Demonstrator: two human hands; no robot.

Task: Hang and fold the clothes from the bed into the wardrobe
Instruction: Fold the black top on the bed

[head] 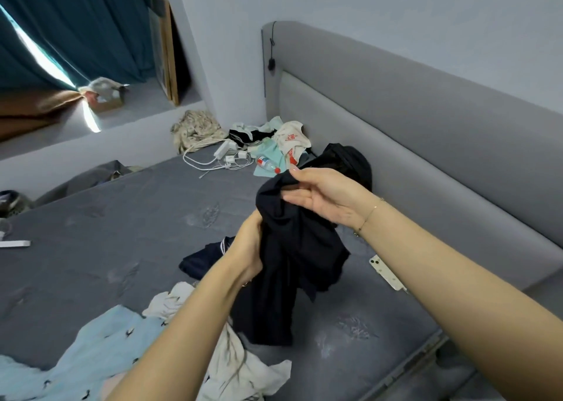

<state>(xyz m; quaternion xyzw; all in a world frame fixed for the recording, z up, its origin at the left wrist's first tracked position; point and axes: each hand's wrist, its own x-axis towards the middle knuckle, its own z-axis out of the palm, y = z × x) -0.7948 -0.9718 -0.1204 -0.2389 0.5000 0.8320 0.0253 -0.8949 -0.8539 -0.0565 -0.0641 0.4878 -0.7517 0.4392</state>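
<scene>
While left hand (248, 248) grips dark garment (292, 248), right hand (323, 199) seemingly pinches.

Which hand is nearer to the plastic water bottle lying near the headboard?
Right. The right hand, pinching the top of the dark garment, sits just below the water bottle. The left hand grips the garment lower down, farther from it.

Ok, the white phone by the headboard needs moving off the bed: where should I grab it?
Take the white phone across its long edges, coming from above. It lies flat, camera side up, so only the edges offer a grip.
</scene>
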